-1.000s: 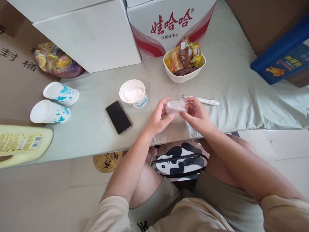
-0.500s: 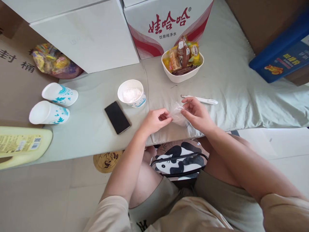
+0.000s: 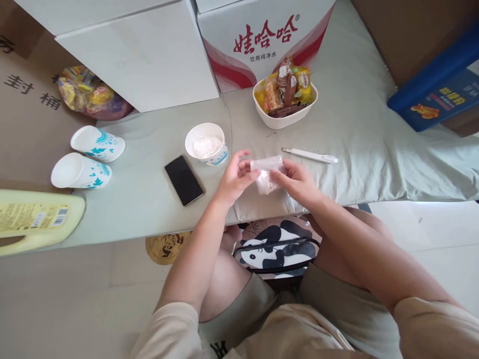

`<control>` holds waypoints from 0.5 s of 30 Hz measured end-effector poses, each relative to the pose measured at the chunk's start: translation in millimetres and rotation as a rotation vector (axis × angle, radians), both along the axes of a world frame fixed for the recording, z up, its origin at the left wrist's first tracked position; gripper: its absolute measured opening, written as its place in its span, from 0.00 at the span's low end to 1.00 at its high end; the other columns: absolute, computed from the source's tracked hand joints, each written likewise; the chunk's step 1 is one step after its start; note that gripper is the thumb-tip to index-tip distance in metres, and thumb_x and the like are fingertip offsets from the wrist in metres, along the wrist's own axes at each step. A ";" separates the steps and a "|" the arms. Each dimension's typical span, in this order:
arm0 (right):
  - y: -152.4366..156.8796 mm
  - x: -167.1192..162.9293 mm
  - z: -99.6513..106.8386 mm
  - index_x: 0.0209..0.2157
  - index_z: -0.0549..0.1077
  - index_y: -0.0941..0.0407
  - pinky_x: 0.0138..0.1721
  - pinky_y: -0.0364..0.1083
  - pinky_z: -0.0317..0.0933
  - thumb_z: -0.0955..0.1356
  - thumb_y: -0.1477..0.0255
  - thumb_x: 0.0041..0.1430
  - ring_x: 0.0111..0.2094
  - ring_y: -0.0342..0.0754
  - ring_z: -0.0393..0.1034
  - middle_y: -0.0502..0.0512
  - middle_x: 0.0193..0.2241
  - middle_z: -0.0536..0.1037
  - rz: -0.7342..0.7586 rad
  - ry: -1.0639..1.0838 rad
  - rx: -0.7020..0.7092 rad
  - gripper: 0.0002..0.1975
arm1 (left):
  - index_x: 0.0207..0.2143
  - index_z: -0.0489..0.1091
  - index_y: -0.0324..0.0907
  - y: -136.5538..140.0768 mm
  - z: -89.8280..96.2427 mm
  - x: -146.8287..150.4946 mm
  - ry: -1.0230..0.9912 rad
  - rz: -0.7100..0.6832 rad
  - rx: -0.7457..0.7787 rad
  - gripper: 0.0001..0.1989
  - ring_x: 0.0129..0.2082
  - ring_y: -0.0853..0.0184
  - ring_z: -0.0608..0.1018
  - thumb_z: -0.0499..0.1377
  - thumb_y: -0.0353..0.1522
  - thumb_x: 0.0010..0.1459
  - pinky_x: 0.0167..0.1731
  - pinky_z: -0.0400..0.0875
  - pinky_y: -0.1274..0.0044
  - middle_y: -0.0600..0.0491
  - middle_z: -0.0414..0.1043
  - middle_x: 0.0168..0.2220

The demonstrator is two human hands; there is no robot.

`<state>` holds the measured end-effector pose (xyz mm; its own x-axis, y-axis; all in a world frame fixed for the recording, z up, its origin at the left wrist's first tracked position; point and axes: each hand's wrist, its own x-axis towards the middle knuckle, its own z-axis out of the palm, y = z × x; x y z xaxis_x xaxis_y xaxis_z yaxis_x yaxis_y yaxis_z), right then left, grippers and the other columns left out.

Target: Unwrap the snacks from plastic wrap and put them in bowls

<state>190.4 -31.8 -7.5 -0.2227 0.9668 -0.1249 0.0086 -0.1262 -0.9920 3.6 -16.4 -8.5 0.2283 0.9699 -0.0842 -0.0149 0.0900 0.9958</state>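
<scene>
A small clear plastic bag [image 3: 267,182] with white contents is held between my hands near the front edge of the cloth-covered surface. My left hand [image 3: 236,175] pinches the bag's left side, thumb against its edge. On the other side my right hand [image 3: 295,180] grips it with thumb in front and fingers behind. Just beyond my left hand stands a paper bowl [image 3: 205,144] holding something white in clear plastic. A white-handled knife-like tool [image 3: 314,155] lies behind my right hand; its exact kind is unclear.
A black phone [image 3: 183,180] lies left of my hands. Two paper cups [image 3: 82,171] rest on their sides farther left, near a pale yellow jug [image 3: 41,219]. A white basket [image 3: 286,119] of wrapped snacks stands behind, against a printed carton [image 3: 262,45].
The bag has been lifted slightly and its top edge now looks folded or stretched flat between both hands. My left hand has moved a little up; the view has shifted slightly.
</scene>
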 end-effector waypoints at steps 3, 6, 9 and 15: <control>0.7 -4.8 2.3 0.33 0.71 0.55 0.32 0.45 0.64 0.73 0.55 0.53 0.28 0.44 0.69 0.50 0.27 0.74 -0.040 0.044 0.007 0.18 | 0.38 0.70 0.42 -0.6 -1.6 -0.4 0.053 -0.001 -0.012 0.22 0.34 0.67 0.77 0.69 0.46 0.47 0.36 0.72 0.75 0.52 0.75 0.33; 3.1 -1.1 2.0 0.32 0.68 0.54 0.32 0.45 0.65 0.72 0.57 0.54 0.25 0.42 0.68 0.48 0.24 0.73 -0.084 0.075 -0.032 0.16 | 0.35 0.67 0.43 -2.2 5.5 -17.7 0.204 0.404 0.216 0.17 0.33 0.69 0.75 0.64 0.45 0.53 0.35 0.71 0.77 0.54 0.72 0.32; 4.4 6.8 0.4 0.30 0.68 0.54 0.30 0.44 0.64 0.70 0.59 0.57 0.23 0.41 0.66 0.48 0.23 0.73 -0.099 0.049 -0.052 0.13 | 0.36 0.63 0.44 -4.8 26.1 -45.6 0.540 0.878 0.446 0.10 0.37 0.68 0.75 0.57 0.41 0.60 0.39 0.71 0.77 0.54 0.69 0.34; 4.1 15.2 0.7 0.30 0.68 0.54 0.29 0.43 0.62 0.67 0.65 0.58 0.23 0.42 0.67 0.47 0.22 0.72 0.011 -0.001 -0.077 0.08 | 0.30 0.60 0.44 23.7 68.3 -71.8 1.069 0.898 0.400 0.06 0.32 0.66 0.73 0.57 0.29 0.52 0.36 0.71 0.75 0.57 0.64 0.27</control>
<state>205.6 -27.7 -6.8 -0.2332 0.9518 -0.1994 0.0119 -0.2022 -0.9793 -68.2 7.3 59.8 -0.4537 0.7485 0.4835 0.8356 0.1687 0.5229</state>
